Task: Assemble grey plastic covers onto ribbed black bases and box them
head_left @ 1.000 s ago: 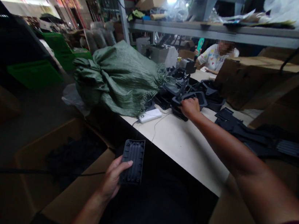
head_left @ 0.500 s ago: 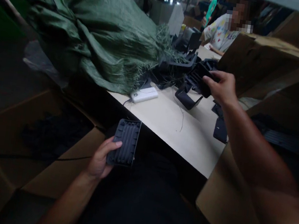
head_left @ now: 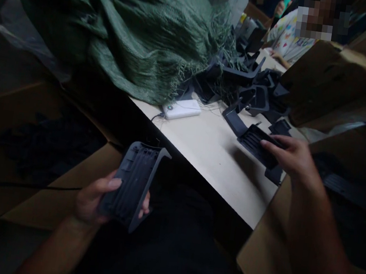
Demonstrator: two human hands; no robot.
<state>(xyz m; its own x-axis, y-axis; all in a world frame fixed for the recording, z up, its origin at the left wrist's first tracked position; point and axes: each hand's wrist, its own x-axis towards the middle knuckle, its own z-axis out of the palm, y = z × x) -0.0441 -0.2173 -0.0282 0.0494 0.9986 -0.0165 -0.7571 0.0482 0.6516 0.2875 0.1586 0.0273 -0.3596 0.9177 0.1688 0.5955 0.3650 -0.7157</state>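
Black ribbed plastic panel [head_left: 133, 180] lies in the left hand [head_left: 92, 199], nearest the camera and above a cardboard box [head_left: 64, 171]. The hand curls around the panel from below, gripping it across both long edges. The long axis runs almost straight up the view, leaning right at its far end, with the ribbed face turned up and a raised flange along the right edge. Ahead and to that hand's right, the right hand [head_left: 293, 158] reaches over the surface [head_left: 205, 171], its fingers pressed together across a second ribbed panel [head_left: 256, 145]. That panel's long axis slants down to the right. Beyond the right hand lies a heap of black plastic parts [head_left: 254, 94], with a white power bank [head_left: 181, 109] left of it. A green woven sack [head_left: 117, 25] looms further left, and a co-worker [head_left: 292, 41] sits furthest off.
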